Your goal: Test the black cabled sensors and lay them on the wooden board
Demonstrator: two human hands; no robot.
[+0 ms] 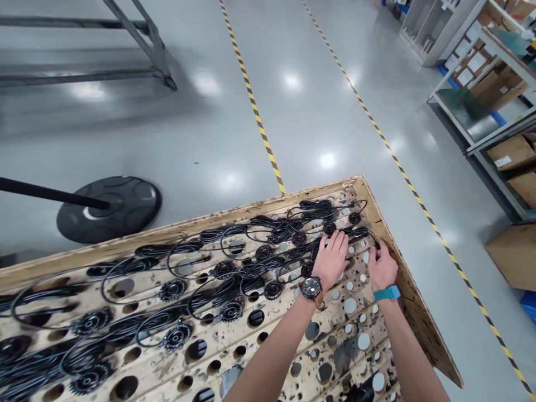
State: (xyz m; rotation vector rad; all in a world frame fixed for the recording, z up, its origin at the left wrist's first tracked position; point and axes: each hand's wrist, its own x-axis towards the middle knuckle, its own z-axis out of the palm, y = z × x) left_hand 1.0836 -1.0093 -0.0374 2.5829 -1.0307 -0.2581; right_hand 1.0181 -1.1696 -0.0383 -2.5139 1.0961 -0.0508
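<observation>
A large wooden board (293,346) full of round holes lies in front of me, covered with black coiled cables (234,240) and black toothed round parts (173,289). My left hand (331,258), with a dark watch on the wrist, lies flat with fingers spread on cables near the board's far right corner. My right hand (382,267), with a teal band on the wrist, is at the board's right edge, fingers curled on a black cable end (368,231) beside a round part (354,218).
Grey glossy floor with two yellow-black striped lines (255,111) runs beyond the board. A black round stand base (109,207) with a pole sits at the left. Metal shelving with cardboard boxes (498,84) stands at the right; a metal frame (138,39) is at the upper left.
</observation>
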